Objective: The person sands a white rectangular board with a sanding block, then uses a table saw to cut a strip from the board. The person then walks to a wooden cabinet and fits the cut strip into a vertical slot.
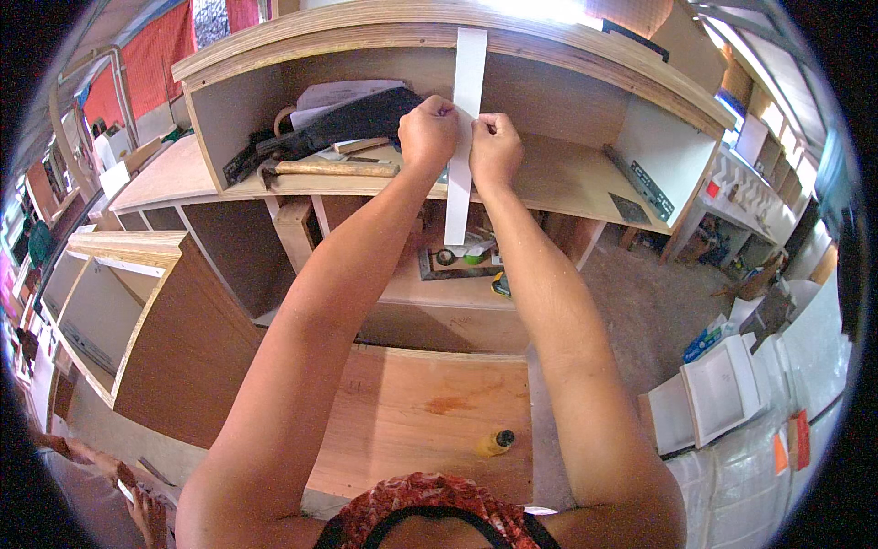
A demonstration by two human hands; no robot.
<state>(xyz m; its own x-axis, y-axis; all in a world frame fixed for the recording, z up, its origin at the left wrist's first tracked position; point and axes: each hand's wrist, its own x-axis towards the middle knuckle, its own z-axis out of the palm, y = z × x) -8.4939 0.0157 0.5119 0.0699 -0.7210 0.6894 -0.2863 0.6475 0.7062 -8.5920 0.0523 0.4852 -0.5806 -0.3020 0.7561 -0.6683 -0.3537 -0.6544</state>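
Note:
A long, narrow white strip (pixel 465 78) stands nearly upright in front of the open wooden cabinet (pixel 558 101). My left hand (pixel 430 134) is closed at the strip's left edge, thumb and fingers pinched together. On the opposite edge my right hand (pixel 496 151) is likewise closed in a pinch. The lower end of the strip hangs below the shelf, while its top overlaps the cabinet's layered upper edge. Left of my left hand, on the shelf, lie a claw hammer (pixel 334 168) and a dark folded cloth or bag (pixel 352 119).
Metal drawer slides (pixel 640 174) lie at the shelf's right end. Below are a black tape roll (pixel 444 257) and a yellow-black tool (pixel 500 284). A yellow bottle (pixel 498 443) stands on the near board. A wooden cabinet box (pixel 183 339) sits left; another person's hand (pixel 142 503) shows lower left.

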